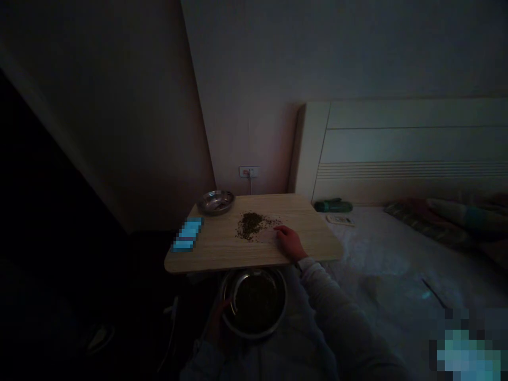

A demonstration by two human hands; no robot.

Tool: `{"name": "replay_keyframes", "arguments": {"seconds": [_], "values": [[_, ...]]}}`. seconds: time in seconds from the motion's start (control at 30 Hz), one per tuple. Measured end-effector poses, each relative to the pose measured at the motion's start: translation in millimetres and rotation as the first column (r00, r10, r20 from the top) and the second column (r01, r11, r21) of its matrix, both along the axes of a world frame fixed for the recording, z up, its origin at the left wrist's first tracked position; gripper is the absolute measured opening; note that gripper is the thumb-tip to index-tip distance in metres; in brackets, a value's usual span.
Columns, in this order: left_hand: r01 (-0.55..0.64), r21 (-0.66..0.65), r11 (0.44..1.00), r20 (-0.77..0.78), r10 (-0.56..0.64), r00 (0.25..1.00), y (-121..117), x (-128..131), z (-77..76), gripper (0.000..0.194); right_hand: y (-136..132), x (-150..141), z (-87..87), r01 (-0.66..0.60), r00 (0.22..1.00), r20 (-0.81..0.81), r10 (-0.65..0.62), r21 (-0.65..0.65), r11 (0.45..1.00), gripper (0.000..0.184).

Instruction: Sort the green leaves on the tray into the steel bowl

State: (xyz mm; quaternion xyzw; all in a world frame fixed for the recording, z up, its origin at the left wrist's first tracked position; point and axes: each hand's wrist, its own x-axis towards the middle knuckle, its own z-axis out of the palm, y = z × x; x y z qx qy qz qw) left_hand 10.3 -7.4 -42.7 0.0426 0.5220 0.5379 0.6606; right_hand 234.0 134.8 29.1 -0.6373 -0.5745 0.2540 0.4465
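A pile of small dark green grains (pixel 250 225) lies on a light wooden table (pixel 222 254). My right hand (pixel 289 242) rests on the table just right of the pile, its fingers bent and pressed down on the surface near the grains. Below the table's front edge, my left hand (pixel 220 317) grips the left rim of a large metal bowl (pixel 254 301) on my lap; the bowl holds a dark mass of the same stuff. The room is very dim.
A small metal dish (pixel 216 201) stands at the table's back left, a glowing blue object (pixel 187 234) on its left edge. A wall socket (pixel 249 172) is behind. A bed (pixel 397 254) with a green bottle (pixel 333 205) and pillows lies to the right.
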Motion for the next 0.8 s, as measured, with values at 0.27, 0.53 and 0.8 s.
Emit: {"name": "replay_keyframes", "arguments": {"seconds": [0.27,0.53,0.8], "values": [[0.025,-0.008,1.0,0.05,-0.024,0.998,-3.6,5.6,18.3,0.011,0.7,1.5,-1.7,-0.017,1.0,0.02,0.017,-0.003,1.0,0.033],[-0.04,0.052,0.998,-0.024,0.042,0.999,2.2,-2.3,-8.2,0.007,1.5,5.1,-2.9,-0.069,0.998,-0.005,0.069,0.014,0.997,0.029],[0.086,0.01,0.996,0.12,-0.087,0.989,0.9,5.1,11.8,0.01,-2.0,2.3,1.5,-0.052,0.993,-0.102,0.051,-0.005,0.999,0.031]]}}
